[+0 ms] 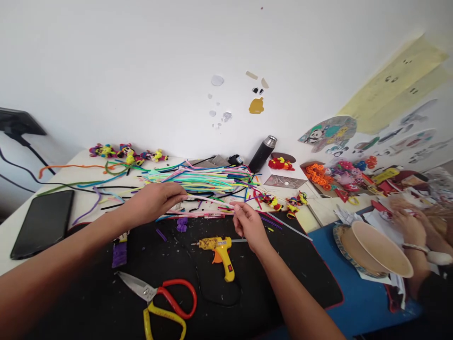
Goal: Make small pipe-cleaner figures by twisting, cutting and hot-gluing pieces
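Observation:
Between my two hands stretches a pale, whitish-pink pipe cleaner (209,200). My left hand (154,200) pinches its left end, fingers closed. The other end is in the closed fingertips of my right hand (248,225). Just behind lies a heap of many-coloured pipe cleaners (198,178). Below my hands, a yellow glue gun (220,250) rests on the black mat (283,293), its nozzle to the left. Open-bladed scissors (159,295) with red and yellow handles lie nearer to me. A small purple bundle (181,225) sits on the mat's back edge.
A phone (43,224) lies at the left. Behind stand a black flask (262,155) and a white box (286,178). Small pipe-cleaner figures (129,153) line the wall side. At the right, a co-worker's hands (410,226) work beside a tan bowl (382,248).

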A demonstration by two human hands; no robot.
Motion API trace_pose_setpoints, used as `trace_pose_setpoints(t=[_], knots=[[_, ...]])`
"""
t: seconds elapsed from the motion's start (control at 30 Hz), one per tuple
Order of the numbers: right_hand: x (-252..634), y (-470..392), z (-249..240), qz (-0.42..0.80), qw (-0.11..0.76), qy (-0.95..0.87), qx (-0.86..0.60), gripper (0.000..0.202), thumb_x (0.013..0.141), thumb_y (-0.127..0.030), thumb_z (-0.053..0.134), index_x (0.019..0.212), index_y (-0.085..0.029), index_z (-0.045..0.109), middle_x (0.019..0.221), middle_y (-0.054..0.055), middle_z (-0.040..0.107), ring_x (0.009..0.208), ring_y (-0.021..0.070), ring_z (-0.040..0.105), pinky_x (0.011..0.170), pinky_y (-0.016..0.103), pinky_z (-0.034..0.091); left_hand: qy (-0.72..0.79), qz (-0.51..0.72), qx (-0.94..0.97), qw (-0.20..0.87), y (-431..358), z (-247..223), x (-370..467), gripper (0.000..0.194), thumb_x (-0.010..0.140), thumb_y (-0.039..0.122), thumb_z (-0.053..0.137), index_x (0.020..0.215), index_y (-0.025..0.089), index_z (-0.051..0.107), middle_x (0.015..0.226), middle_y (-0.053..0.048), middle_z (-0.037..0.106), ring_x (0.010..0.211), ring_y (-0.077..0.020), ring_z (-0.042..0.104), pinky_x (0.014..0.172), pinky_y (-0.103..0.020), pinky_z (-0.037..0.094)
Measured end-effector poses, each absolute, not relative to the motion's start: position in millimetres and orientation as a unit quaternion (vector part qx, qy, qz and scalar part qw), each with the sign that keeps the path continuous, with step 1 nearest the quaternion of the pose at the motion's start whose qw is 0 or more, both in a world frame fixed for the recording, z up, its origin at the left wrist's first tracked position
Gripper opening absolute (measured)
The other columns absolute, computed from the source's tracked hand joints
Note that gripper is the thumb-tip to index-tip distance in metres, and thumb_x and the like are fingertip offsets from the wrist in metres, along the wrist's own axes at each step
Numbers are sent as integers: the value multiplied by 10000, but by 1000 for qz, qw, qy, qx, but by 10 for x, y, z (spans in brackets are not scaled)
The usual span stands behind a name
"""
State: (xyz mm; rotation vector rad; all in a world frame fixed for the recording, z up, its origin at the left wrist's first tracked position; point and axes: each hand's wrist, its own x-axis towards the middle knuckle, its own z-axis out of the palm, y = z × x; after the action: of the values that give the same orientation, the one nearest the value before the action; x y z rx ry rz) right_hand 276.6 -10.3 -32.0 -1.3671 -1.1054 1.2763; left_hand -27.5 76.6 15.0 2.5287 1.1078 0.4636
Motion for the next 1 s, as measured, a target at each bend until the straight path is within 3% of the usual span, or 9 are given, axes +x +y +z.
trace_pose_setpoints(t=[0.2,0.33,0.47,0.7,0.9,1.0], knots=[[2627,28,-307,528,458,-457,-550,461,845,-639,740,930,-189,689,483,-102,453,375,87,346,374,213,259,397,168,886,170,837,134,-280,473,1074,546,374,1009,260,745,978,-45,812,884,-246,743,775,-303,517],[2604,74,-285,520,466,-469,-542,460,865,-646,722,876,-186,704,433,-115,387,359,82,308,379,217,253,409,156,890,132,993,50,-293,453,1062,538,393,1023,261,750,998,-62,815,906,-266,747,784,-318,519],[2730,106,-212,476,511,-458,-550,488,843,-665,753,877,-179,720,422,-117,367,351,80,303,373,220,238,394,118,907,89,1181,-148,-305,410,1051,485,408,982,256,741,1010,-87,811,947,-278,744,803,-325,519],[3321,-80,3,392,631,-360,-565,455,779,-599,869,865,-173,737,442,-119,347,366,65,260,373,209,176,416,116,896,109,1387,-455,-410,398,1016,435,412,934,264,762,1016,-81,826,900,-263,739,791,-319,546],[3564,-404,106,455,634,-319,-538,365,834,-521,858,847,-181,724,454,-120,319,365,50,211,382,199,185,403,179,893,93,1205,-271,-422,448,1019,451,417,1033,217,799,1133,-174,777,1126,-366,678,1021,-498,522],[3330,-469,45,517,596,-332,-517,380,831,-542,858,841,-181,740,443,-119,317,372,52,217,397,202,178,401,192,865,233,824,-101,-240,451,1018,541,476,1071,227,796,1070,-117,790,1041,-321,710,934,-435,563]])
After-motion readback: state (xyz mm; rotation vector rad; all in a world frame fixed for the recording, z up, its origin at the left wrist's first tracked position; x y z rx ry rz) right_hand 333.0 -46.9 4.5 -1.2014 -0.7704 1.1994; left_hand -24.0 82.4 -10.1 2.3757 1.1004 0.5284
